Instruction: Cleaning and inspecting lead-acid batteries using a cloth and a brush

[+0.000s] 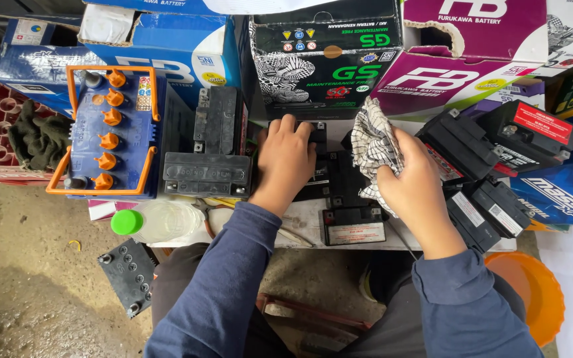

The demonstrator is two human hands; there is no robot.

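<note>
My left hand [286,162] rests palm down on a small black battery [321,174] at the middle of a low white bench, fingers curled over its far edge. My right hand [411,180] grips a black-and-white checked cloth [370,147] bunched just right of that battery. Another small black battery [353,227] with a white label lies near the bench's front edge between my hands.
A blue battery [113,136] with orange caps and handle stands left, beside two black batteries [208,156]. More black batteries [492,172] lie right. Cardboard boxes [326,63] line the back. A green-capped bottle [157,221], an orange bucket [537,292] and a dark glove [38,139] lie around.
</note>
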